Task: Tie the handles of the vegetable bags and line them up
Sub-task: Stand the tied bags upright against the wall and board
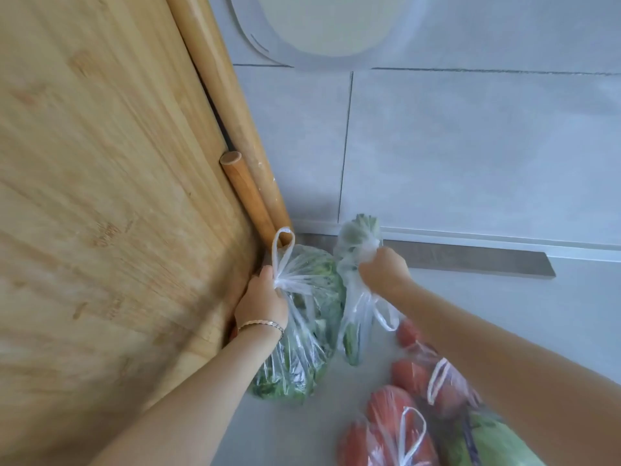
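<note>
Nearest the lens, two forearms reached forward over a grey tabletop (279, 428), and beneath the right forearm lay a clear bag of red vegetables (386, 428) with its white handle loop standing up, a second bag of red produce (416, 368) just beyond it, and something pale green (497, 442) at the lower edge, partly hidden by the arm. The left hand (260, 302), a thin bracelet (260, 326) on its wrist, had its fingers (265, 275) closed around the gathered neck of a bag of leafy greens (302, 348); the tied handle loop (282, 247) rose just above those fingers, and the bag's body hung below them, its bottom resting on the tabletop. The right hand (384, 270) was clenched on the twisted top of a narrower bag of green vegetables (353, 297), which stood upright just right of the first bag; green stalks poked out above the fingers and a loose handle (386, 316) dangled below the wrist. Left of the left hand leaned a large wooden board (100, 196), with two wooden rolling pins (245, 193) propped between it and the grey tiled wall (470, 146). A pale metal strip (470, 260) ran along the wall's foot beyond the right hand's fingers.
</note>
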### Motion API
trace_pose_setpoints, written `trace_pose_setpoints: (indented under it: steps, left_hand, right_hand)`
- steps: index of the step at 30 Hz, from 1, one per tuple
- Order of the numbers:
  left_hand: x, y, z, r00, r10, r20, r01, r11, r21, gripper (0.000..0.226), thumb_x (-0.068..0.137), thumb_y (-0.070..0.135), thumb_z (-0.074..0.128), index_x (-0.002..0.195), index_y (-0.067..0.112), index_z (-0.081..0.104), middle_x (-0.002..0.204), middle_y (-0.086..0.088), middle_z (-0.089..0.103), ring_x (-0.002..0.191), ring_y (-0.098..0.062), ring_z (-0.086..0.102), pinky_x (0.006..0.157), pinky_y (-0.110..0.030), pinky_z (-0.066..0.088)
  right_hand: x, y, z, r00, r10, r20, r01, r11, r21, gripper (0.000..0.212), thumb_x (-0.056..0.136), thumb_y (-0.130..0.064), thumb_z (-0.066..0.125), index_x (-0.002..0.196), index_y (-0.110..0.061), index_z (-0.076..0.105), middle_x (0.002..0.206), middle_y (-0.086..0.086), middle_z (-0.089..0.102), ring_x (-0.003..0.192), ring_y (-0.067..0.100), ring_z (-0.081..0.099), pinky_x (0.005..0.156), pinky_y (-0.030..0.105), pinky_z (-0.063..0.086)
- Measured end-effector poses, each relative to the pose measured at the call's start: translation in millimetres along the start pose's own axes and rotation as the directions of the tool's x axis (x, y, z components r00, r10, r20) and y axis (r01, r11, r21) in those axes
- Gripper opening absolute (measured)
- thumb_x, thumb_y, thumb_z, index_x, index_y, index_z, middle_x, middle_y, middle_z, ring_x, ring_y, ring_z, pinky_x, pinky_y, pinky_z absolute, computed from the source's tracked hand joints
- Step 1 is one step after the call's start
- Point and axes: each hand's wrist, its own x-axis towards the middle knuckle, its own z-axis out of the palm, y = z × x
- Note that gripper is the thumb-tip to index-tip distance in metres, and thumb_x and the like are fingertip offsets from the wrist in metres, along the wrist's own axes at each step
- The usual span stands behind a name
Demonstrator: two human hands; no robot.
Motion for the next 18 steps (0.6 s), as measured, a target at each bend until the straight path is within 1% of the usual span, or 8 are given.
trace_pose_setpoints:
  steps: [3,6,9,11,13,15,16,18]
  left_hand:
    - [-3.5,7.2,-2.5,0.997,-0.074,-0.006,0.073,0.993,-0.091,0.019,0.093,0.01,0.039,0.109,0.008,0.05,0.111,-0.012,0.053,0.089,-0.031,0.053,0.067,-0.034,0.041]
    - [-2.3,3.9,-3.2,0.992,-0.123,0.005,0.122,0.98,-0.155,0.018,0.094,0.011,0.039,0.108,0.009,0.05,0.11,-0.012,0.054,0.086,-0.032,0.054,0.066,-0.035,0.043]
    - [-1.4,-1.0,-1.5,0.985,-0.165,0.055,0.17,0.977,-0.127,0.021,0.092,0.012,0.042,0.113,0.011,0.047,0.112,-0.012,0.052,0.091,-0.033,0.056,0.07,-0.038,0.049]
    - [-2.8,-1.3,4.0,0.984,-0.147,0.1,0.15,0.988,-0.03,0.042,0.088,0.012,0.048,0.128,0.014,0.038,0.121,-0.014,0.043,0.101,-0.033,0.051,0.082,-0.041,0.049]
    - [-10.0,1.3,12.8,0.999,0.02,0.043,-0.026,0.991,0.131,0.066,0.082,0.013,0.057,0.14,0.014,0.026,0.131,-0.015,0.034,0.114,-0.035,0.043,0.098,-0.043,0.042]
    - [-29.5,13.3,22.0,0.953,0.301,-0.035,-0.288,0.935,0.209,0.069,0.076,0.015,0.064,0.137,0.009,0.033,0.134,-0.019,0.038,0.119,-0.037,0.042,0.103,-0.043,0.035]
    - [-43.1,20.8,23.5,0.926,0.375,0.031,-0.373,0.905,0.204,0.062,0.078,0.02,0.062,0.134,0.01,0.037,0.133,-0.016,0.04,0.118,-0.034,0.044,0.102,-0.041,0.036]
    - [-77.0,38.5,28.9,0.864,0.347,0.365,-0.424,0.893,0.153,0.044,0.085,0.041,0.05,0.121,0.016,0.045,0.12,-0.006,0.049,0.103,-0.024,0.05,0.086,-0.035,0.044]
  right_hand:
    - [13.7,10.1,18.0,0.997,0.034,0.07,-0.026,0.993,-0.115,0.028,0.088,-0.007,0.042,0.111,0.004,0.052,0.076,0.007,0.048,0.068,0.021,0.05,0.05,0.024,0.037]
    - [21.4,18.5,30.9,0.993,0.058,0.106,-0.054,0.997,-0.046,0.053,0.088,-0.017,0.048,0.135,0.001,0.033,0.097,0.011,0.053,0.081,0.024,0.053,0.063,0.029,0.045]
    - [18.6,21.9,31.6,0.99,0.04,0.137,-0.042,0.999,0.011,0.077,0.087,-0.031,0.053,0.148,-0.007,0.011,0.122,0.02,0.055,0.086,0.028,0.057,0.072,0.034,0.047]
    - [8.7,28.6,20.1,0.993,0.003,0.115,-0.004,1.0,0.009,0.074,0.089,-0.034,0.052,0.147,-0.009,0.016,0.133,0.019,0.049,0.083,0.025,0.057,0.071,0.032,0.046]
    - [-6.6,37.6,-1.3,0.998,-0.026,0.057,0.027,0.999,-0.028,0.061,0.091,-0.034,0.048,0.143,-0.009,0.028,0.136,0.016,0.046,0.083,0.024,0.059,0.071,0.027,0.044]
    - [-24.2,57.5,-28.9,1.0,-0.016,-0.016,0.013,0.99,-0.14,0.051,0.093,-0.034,0.045,0.137,-0.009,0.039,0.136,0.014,0.047,0.099,0.026,0.061,0.077,0.026,0.041]
    - [-31.9,70.0,-40.6,0.999,0.01,-0.039,-0.018,0.974,-0.225,0.048,0.092,-0.033,0.045,0.134,-0.009,0.043,0.133,0.013,0.049,0.105,0.026,0.059,0.081,0.027,0.041]
    - [-49.0,99.5,-61.0,0.994,0.095,-0.047,-0.106,0.919,-0.379,0.049,0.088,-0.034,0.047,0.13,-0.008,0.046,0.128,0.014,0.053,0.111,0.029,0.056,0.089,0.031,0.044]
